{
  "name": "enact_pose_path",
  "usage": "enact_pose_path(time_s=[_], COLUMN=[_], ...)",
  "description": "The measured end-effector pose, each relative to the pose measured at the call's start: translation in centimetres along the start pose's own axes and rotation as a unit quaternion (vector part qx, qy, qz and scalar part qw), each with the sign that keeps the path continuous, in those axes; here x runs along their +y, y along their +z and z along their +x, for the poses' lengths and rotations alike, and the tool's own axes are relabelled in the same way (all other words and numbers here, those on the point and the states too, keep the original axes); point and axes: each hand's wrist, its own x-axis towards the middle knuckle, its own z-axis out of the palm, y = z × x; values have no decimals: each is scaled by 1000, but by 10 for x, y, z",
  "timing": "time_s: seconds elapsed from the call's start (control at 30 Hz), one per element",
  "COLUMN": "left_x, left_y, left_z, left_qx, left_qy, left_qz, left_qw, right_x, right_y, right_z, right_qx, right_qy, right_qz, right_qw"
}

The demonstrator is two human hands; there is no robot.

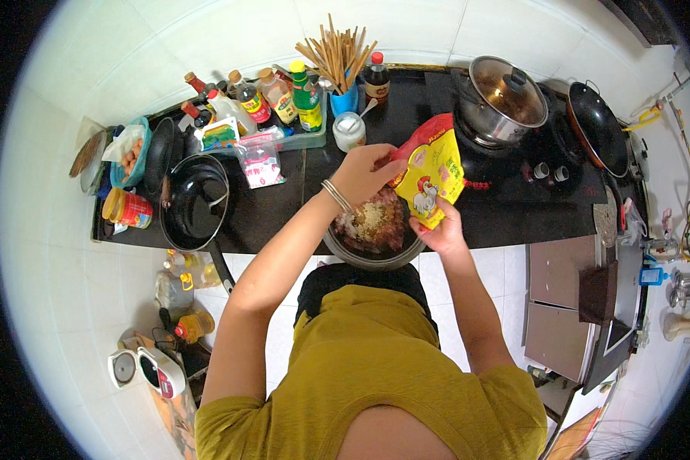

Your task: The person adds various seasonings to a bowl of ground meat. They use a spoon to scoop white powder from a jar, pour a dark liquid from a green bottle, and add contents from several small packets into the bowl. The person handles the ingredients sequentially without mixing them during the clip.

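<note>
A yellow and red seasoning packet (435, 172) with a chicken picture is held tilted over the right side of a metal bowl (376, 263). My left hand (366, 175), with bangles on its wrist, is closed at the packet's left edge. My right hand (446, 230) pinches its lower corner, thumb on the front. In the bowl lies raw minced meat (391, 218), with a heap of pale tan powder (373, 217) on top. The packet hides the bowl's upper right part. Behind my left hand stands an open white jar (350, 134) with a spoon in it.
A black frying pan (195, 201) stands at the left, its handle over the counter's front edge. Sauce bottles fill a tray (312, 139) at the back, beside a blue holder of chopsticks (345, 101). A lidded steel pot (498, 107) and a wok (596, 126) are at the right.
</note>
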Motion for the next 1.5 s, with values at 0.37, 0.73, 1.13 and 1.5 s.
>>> enact_pose_path(time_s=[0.37, 0.73, 1.13, 1.5], left_x=[20, -97, 19, -19], left_y=[-113, -165, -110, -34], left_z=[-13, -31, -33, -47], left_qx=[132, 89, 51, -72], left_qy=[80, 43, 191, 60], left_qz=[263, 388, 247, -29], left_qw=[952, 916, 949, 995], right_x=[60, 89, -4, -31], right_y=[96, 110, 164, 115], right_z=[76, 110, 26, -17], right_qx=[-1, 78, -40, 65], right_qy=[88, -170, -366, -436], right_qz=[-237, -565, -508, -401], right_qw=[967, 804, 779, 803])
